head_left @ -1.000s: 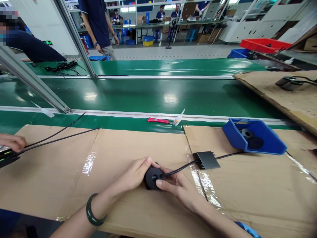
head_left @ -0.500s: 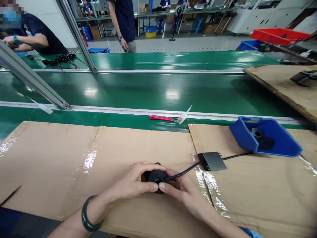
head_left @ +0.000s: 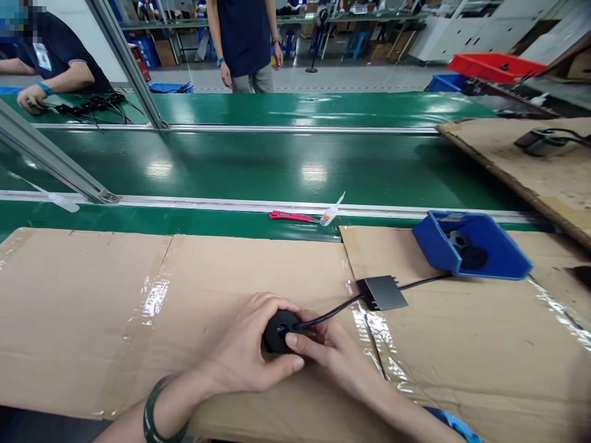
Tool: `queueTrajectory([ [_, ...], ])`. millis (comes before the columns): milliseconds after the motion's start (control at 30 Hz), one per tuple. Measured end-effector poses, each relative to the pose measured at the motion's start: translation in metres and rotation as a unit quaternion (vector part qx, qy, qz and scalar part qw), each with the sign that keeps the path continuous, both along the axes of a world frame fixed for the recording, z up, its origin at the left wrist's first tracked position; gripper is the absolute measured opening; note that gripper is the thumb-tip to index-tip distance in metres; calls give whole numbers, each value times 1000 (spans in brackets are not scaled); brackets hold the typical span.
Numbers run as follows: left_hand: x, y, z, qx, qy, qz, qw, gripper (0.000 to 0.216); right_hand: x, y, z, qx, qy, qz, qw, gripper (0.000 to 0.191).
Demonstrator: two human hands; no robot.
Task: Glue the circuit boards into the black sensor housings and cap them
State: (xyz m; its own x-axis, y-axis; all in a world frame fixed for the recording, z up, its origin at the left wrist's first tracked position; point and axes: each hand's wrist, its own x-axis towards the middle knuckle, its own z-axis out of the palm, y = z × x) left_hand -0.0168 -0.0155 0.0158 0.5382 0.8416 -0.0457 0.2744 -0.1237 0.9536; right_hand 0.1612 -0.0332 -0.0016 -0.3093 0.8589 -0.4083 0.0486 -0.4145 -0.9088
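Over cardboard (head_left: 240,261), the left hand (head_left: 244,354) is cupping a round black part (head_left: 273,335), the right hand (head_left: 339,357) is gripping its edge beside a cable (head_left: 331,312).

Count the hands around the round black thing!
2 around the round black thing: the left hand, curled along its left side, and the right hand, on its right with the thumb against it. No other hand shows there.

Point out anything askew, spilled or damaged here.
By the pale metal rail, the small white plastic bottle with a pointed nozzle is tilted, not standing upright, beside a red utility knife; no spill shows.
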Motion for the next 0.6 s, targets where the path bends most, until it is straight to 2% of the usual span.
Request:
queueTrajectory([
  [67, 1, 1, -3, -49, -48, 4, 998, 29, 0, 0, 1, 3, 7, 3, 1000, 40],
  [133, 3, 1, -7, -64, -55, 27, 996, 22, -1, -1, 1, 9, 20, 0, 1000, 42],
  [300, 15, 0, -12, -37, -22, 47, 998, 18, -6, -3, -1, 10, 25, -13, 1000, 37],
  [467, 15, 4, -17, -20, -54, 72, 996, 31, -7, -4, -3, 19, 18, -22, 999, 40],
  [533, 10, 3, -17, -18, -72, 52, 996, 32, -6, -4, -5, 19, 12, -20, 1000, 43],
  [600, 6, -1, -17, 13, -49, 25, 998, 28, -6, -3, -10, 25, -9, -18, 999, 46],
])
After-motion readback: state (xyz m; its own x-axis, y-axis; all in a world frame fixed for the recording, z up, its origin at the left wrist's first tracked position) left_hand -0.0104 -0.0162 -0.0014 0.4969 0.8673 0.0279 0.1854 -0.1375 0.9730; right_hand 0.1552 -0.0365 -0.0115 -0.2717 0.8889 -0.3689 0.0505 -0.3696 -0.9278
